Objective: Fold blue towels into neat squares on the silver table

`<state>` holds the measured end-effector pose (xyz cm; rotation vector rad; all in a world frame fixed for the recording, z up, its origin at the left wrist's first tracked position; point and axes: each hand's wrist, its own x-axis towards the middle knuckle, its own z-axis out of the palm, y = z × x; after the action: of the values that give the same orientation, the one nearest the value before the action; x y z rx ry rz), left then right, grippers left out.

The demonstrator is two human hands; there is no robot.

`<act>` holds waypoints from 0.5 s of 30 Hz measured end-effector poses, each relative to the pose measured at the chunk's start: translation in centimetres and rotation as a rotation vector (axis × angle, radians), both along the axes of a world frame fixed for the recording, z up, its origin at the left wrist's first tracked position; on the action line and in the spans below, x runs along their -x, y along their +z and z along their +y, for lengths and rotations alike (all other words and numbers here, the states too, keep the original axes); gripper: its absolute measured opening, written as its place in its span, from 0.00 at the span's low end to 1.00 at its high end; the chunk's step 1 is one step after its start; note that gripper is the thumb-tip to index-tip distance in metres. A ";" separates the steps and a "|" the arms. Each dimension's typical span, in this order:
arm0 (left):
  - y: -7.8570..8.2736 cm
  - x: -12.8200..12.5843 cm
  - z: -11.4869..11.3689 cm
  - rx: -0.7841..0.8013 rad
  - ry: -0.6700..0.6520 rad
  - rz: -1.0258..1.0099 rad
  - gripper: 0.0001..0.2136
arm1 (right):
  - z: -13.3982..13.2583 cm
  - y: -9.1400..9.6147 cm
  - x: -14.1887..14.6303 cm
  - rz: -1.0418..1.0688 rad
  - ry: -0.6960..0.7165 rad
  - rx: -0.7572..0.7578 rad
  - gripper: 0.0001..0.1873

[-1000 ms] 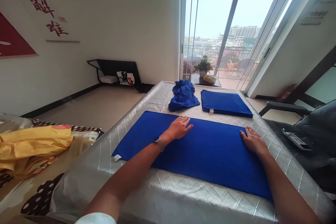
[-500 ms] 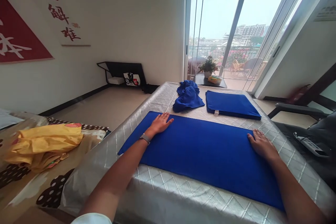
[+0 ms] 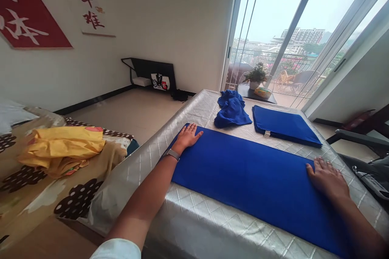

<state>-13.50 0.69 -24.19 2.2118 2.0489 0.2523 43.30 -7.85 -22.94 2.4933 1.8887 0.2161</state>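
A long folded blue cloth (image 3: 243, 170) lies flat across the silver quilted mattress (image 3: 206, 210). On its far left corner my left hand (image 3: 189, 135) rests palm down, fingers stretched out. My right hand (image 3: 330, 176) lies at the cloth's far right corner, fingers extended, holding nothing. Beyond the cloth are a crumpled blue cloth (image 3: 232, 109) and, to its right, a neatly folded stack of blue cloth (image 3: 285, 125) with a small white tag at its near edge.
To the left, a bundled yellow cloth (image 3: 63, 145) lies on a patterned bedspread (image 3: 82, 198). A potted plant (image 3: 257, 75) stands on a small dark table behind the mattress. At the right is a dark chair (image 3: 358, 139); a black-framed item (image 3: 152, 73) leans by the wall.
My view has shifted, so the cloths appear farther right and the wall scrolls lower are cut off higher. Both hands stay flat on the long cloth, with little movement relative to it.
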 end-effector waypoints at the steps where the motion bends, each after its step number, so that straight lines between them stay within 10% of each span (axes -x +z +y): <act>1: 0.0 0.0 0.0 -0.004 0.006 0.000 0.39 | -0.3 0.4 1.3 -0.065 0.030 -0.045 0.40; 10: -0.8 -0.1 0.3 -0.057 0.021 0.011 0.38 | -0.3 0.1 21.3 0.074 0.466 0.003 0.39; 15: -1.3 0.2 0.6 -0.079 0.017 0.017 0.37 | 0.1 -0.3 24.0 0.160 0.498 0.101 0.44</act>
<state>-13.66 1.26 -25.48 2.2500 2.1031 0.3230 19.28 -7.71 -23.25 1.9882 2.4870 -0.0819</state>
